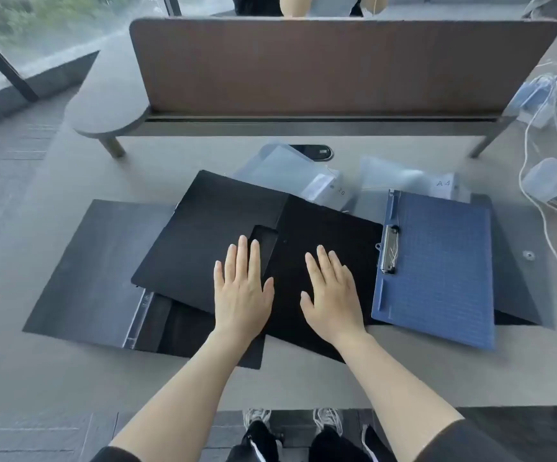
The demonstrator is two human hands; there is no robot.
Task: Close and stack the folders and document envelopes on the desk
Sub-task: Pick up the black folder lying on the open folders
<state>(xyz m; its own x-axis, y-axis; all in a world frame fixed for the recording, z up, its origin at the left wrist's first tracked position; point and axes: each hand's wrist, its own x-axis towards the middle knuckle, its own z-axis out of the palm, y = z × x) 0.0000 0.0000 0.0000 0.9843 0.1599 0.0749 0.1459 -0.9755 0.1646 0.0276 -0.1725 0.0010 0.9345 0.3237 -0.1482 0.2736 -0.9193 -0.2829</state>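
Nearest the camera, two bare forearms reach over the front edge of the grey desk point(70, 371). The left hand point(242, 291) lies flat with fingers straight and slightly spread, and the right hand point(332, 295) lies the same way beside it; neither grips anything. Both rest palm-down on an open black folder point(210, 228), the left hand near its centre fold, the right on its right-hand leaf.

This folder lies tilted across a second, larger dark folder point(93, 271), also open, whose metal clip rail point(138, 320) shows just left of the left wrist (partly covered by the black folder above it). Just to the right of the right hand lies a blue clip folder point(443, 261), its silver clamp point(389, 250) along the left edge, overlapping the black one.

Beyond these, two translucent document envelopes point(283, 171) lie flat, their near edges tucked under the folders; one is marked "A4".

Further right, white cables point(537, 195) loop past a clear plastic box point(552, 190). At the back stands a brown divider panel point(337, 65).
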